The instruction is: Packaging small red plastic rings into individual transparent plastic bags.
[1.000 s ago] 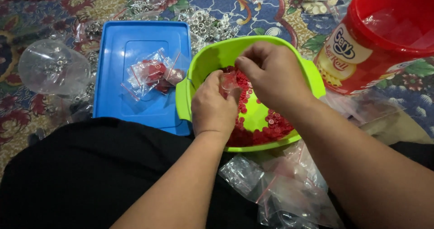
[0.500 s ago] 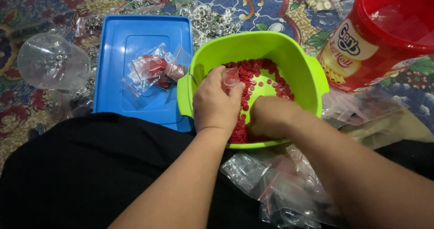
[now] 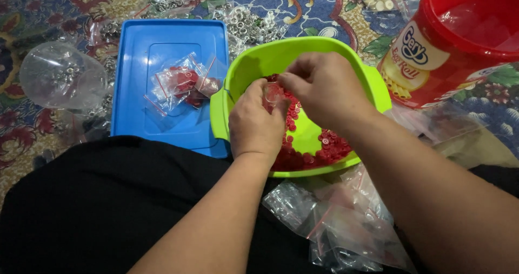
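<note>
Over the green bowl [image 3: 254, 63], both hands, left hand [image 3: 254, 125] and right hand [image 3: 324, 87], pinch a small clear bag [image 3: 273, 94], apparently filling it with red buttons [image 3: 324, 149].

— Where can your hands pass out of the green bowl [image 3: 246, 68]?

— At 9 o'clock the flat blue lid [image 3: 162, 128] is low, with filled little bags [image 3: 181, 84] in its middle.

— And at 2 o'clock?

— The tall red bucket [image 3: 459, 52] blocks you. At 6 o'clock, empty bags [image 3: 335, 220] crowd your lap.

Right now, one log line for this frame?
left hand: holds small clear bag | right hand: pinches bag | over green bowl of red buttons
</note>
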